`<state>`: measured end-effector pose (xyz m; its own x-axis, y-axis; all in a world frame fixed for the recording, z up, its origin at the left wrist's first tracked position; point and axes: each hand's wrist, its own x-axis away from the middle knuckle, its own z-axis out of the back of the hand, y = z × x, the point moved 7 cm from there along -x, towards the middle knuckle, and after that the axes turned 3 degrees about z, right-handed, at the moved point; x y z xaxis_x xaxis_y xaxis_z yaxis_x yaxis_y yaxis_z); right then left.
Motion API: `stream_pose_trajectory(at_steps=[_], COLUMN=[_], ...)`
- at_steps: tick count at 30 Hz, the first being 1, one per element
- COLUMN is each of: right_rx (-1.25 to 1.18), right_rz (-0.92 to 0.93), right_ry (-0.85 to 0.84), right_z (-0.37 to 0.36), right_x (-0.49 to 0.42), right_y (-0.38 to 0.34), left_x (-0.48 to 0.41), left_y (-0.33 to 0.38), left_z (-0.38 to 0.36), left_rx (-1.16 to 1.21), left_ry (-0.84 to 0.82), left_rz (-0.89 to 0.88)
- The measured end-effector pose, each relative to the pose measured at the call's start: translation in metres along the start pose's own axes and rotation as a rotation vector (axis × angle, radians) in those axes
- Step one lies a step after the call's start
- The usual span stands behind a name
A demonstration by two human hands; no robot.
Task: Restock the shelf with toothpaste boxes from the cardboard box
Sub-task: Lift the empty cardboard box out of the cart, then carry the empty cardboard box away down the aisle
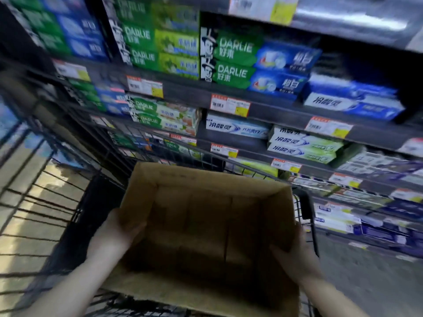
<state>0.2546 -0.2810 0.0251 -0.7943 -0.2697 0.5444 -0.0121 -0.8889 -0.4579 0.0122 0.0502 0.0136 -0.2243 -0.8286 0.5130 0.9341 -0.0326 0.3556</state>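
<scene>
At six o'clock in the view, low and close to the body, the cardboard box (206, 177) sits between the two hands over a black wire cart (57, 202). The left hand (114, 232) grips its left wall at about eight o'clock, fingers curled over the rim. The right hand (297, 255) grips the right wall at about four o'clock, thumb inside and fingers behind. Both are closed on the card.

The box is plain brown corrugated board, open at the top, with soft, slightly bowed walls and a seam down the floor flaps. Its long axis runs away from the body, from six toward twelve o'clock. The inside is dim, and no toothpaste cartons show in it; it looks emptied.

The toothpaste boxes (240, 62) lie from twelve round to three o'clock, well apart from the hands and above them. They are long, slim, glossy printed cartons in green, blue and white, stacked flat with their long axes along the shelf (187, 92), roughly from ten to four o'clock. That sets them across the cardboard box's axis. The shelf is dark, with red-and-yellow price tags (230, 108) on its front lip. A dark gap (357, 62) shows above the blue-and-white cartons at two o'clock.

The shelf front slants nearer on the right, so the right hand seems the nearer one. With both hands taken up, neither is free to reach; the box would first have to be set down. Grey floor (366, 282) shows at four o'clock.
</scene>
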Motion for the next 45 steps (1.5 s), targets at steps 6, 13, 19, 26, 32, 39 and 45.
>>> stream_pose_trajectory(at_steps=[6, 13, 19, 26, 32, 39, 45], right_rx=[-0.012, 0.100, 0.127, 0.164, 0.248, 0.362, 0.482], right_rz=[0.086, 0.312, 0.516, 0.731, 0.897, 1.034, 1.117], right_ry=[0.009, 0.103, 0.116, 0.069, -0.046, -0.204, -0.348], right_z=[0.068, 0.157, 0.212, 0.223, 0.179, 0.092, -0.006], right_x=[0.041, 0.090, 0.143, 0.209, 0.271, 0.344, 0.420], right_y=[-0.023, -0.052, -0.065, -0.092, -0.122, -0.149, -0.164], left_x=[0.072, 0.155, 0.242, 0.351, 0.426, 0.499, 0.555], left_y=[0.034, 0.049, 0.031, -0.030, -0.122, -0.244, -0.359], left_z=[0.074, 0.129, 0.159, 0.195, 0.209, 0.207, 0.198], left_rx=[0.005, 0.006, 0.174, 0.192, 0.277, 0.336, 0.366], left_ry=[0.200, 0.343, 0.425, 0.578, 0.673, 0.731, 0.758], left_rz=[-0.123, -0.122, -0.087, 0.067, 0.194, 0.407, 0.597])
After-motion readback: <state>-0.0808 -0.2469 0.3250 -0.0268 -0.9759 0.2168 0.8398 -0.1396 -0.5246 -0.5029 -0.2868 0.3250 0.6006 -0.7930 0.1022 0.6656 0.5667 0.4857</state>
